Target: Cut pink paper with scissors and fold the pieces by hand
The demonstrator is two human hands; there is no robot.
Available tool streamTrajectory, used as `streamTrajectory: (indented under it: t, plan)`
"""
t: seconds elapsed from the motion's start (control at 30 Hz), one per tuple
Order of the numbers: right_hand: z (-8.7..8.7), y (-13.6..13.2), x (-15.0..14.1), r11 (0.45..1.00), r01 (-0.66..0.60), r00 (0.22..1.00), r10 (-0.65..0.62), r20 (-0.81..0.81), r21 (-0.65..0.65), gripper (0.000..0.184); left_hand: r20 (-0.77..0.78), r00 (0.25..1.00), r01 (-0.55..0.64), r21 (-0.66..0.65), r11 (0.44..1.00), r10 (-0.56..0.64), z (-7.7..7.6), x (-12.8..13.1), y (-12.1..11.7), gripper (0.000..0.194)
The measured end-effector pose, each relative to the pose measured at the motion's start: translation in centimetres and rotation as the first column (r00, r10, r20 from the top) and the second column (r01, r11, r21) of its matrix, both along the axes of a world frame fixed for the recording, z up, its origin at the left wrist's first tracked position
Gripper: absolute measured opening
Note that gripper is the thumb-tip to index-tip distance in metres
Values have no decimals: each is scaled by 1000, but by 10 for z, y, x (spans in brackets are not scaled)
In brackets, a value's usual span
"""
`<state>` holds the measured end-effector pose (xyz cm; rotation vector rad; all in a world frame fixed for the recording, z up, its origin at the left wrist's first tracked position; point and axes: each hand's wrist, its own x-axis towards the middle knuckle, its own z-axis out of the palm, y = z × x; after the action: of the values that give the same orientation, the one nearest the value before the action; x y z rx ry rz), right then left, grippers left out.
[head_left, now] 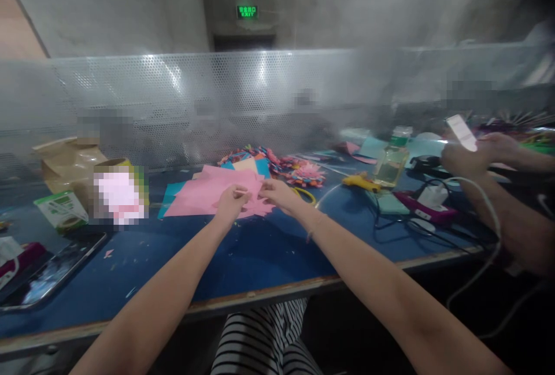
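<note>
Both my arms reach out over a blue table [260, 259]. My left hand [230, 203] and my right hand [277, 193] meet over a stack of pink paper sheets [208, 190]. The fingers of both hands are pinched together on a piece of the pink paper at the stack's right edge. Blue sheets [171, 193] show under the pink ones. Behind the stack lies a heap of folded paper flowers in mixed colours [277, 164].
A phone [52, 274] lies at the left front, near a green box [60, 210] and brown cardboard [69, 161]. A yellow glue gun [359, 181], a clear bottle [392, 161] and cables lie to the right. Another person's hands [472, 152] hold a white object. A perforated metal screen [217, 103] backs the table.
</note>
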<state>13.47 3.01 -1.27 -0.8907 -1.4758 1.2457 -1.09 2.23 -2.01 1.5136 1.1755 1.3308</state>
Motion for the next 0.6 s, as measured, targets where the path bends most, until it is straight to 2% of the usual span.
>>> streamTrajectory:
  t: [0.07,0.17,0.3,0.43,0.53,0.6]
  plan:
    - [0,1,-1,1000,25,999,-25,25,12,24,-74,997,-22,44,999,25,0,0,1,18]
    - [-1,1,-3,998,49,998,-50,24,34,18,-178,981,-47,182,982,80,-2,0,3,6]
    - [-1,2,-3,994,85,995,-89,51,73,6,-255,960,-29,310,950,113,-3,2,1,7]
    - [-1,4,-1,968,138,967,-177,184,208,3,-258,961,-15,312,950,99,-1,6,-4,4]
    - [-1,5,-1,936,136,934,-230,272,325,3,-276,955,-26,290,957,110,0,9,-5,9]
    - [-1,7,-1,930,127,926,-236,294,346,4,-317,942,-24,258,966,108,1,10,-5,14]
